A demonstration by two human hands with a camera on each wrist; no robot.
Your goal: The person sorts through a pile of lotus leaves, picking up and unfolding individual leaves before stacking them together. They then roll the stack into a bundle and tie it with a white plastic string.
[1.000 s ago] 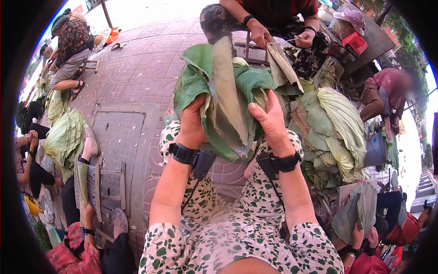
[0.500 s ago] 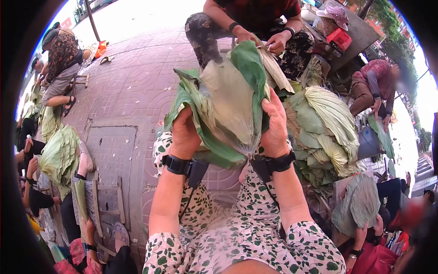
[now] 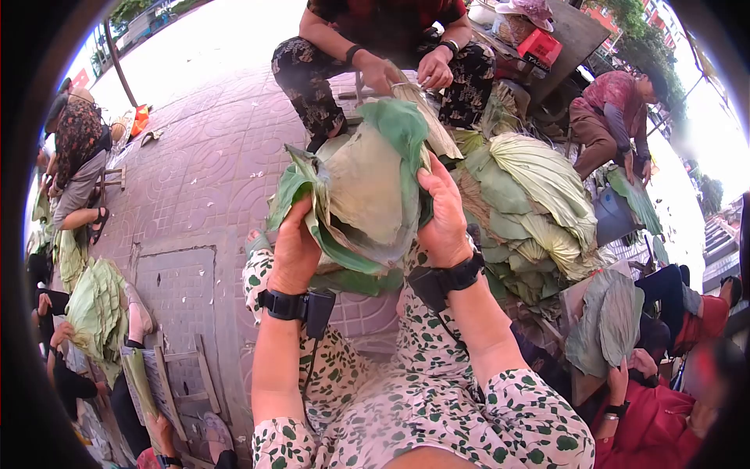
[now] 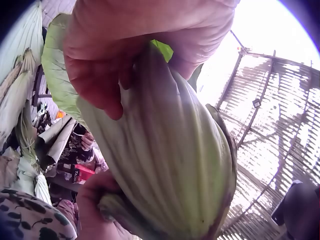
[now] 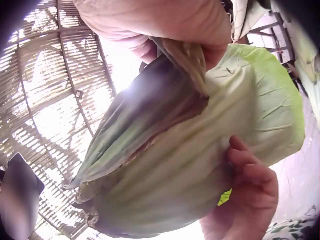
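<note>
Between my two hands is a bundle of large lotus leaves (image 3: pixel 371 187), with a pale greyish-brown leaf in the middle and green ones folded around it. My left hand (image 3: pixel 295 246) grips its left side, thumb on the near face. The right hand (image 3: pixel 444 219) holds the opposite edge, fingers behind the leaves. From the left wrist, the bundle's ribbed underside (image 4: pixel 165 160) bulges below the fingers. A dry brown fold (image 5: pixel 145 110) lies along it in the right wrist view, and the gathered stem end (image 5: pixel 87 212) points down and left.
A tall pile of lotus leaves (image 3: pixel 539 211) stands close on my right. Opposite, a seated person (image 3: pixel 375 74) holds a rolled leaf (image 3: pixel 426 117). More seated people work with leaves on both sides. A wooden stool (image 3: pixel 187 375) stands on the paving at left.
The head view has swung, so the surroundings sit further left. The held bundle has spread from a narrow, tall fold into a wider, rounder shape, its upper green flap bending over at the right.
</note>
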